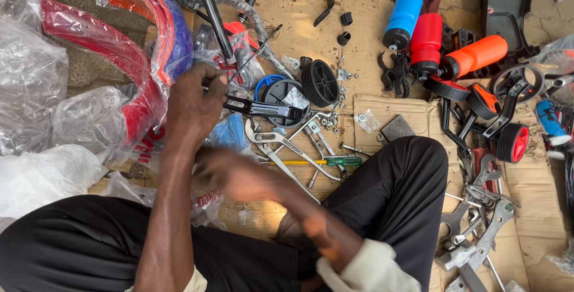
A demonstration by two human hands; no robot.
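**Inspector:** Start with the hands.

**Assistant:** The left hand (194,103) is clenched around a black metal bracket (260,109) that carries a thin rod (254,55) slanting up to the right. The bracket sits just above the cardboard sheet (365,5) on the floor, in front of the person's knees. The right hand (236,175) is blurred below the left; I cannot tell whether it is released or holding anything.

**Inspector:** What lies nearest?

**Assistant:** Just right of the bracket, a chrome wrench (284,145) and a green-handled screwdriver (326,161) lie among loose bolts. Behind the bracket stand 2 small black wheels (320,82), touching each other, with a blue ring (266,82) beside them.

**Inspector:** Further out?

**Assistant:** To the left, red mudguards (113,58) in clear plastic wrap, with a blue one (179,40) alongside. To the upper right, 3 bottles: 1 blue (403,17), 1 red (426,40), 1 orange (475,55), close together. Right of those, training wheels with red hubs (514,142) on black arms. At lower right, a pile of grey spanners (478,232). The person's black trousers (388,190) fill the foreground.
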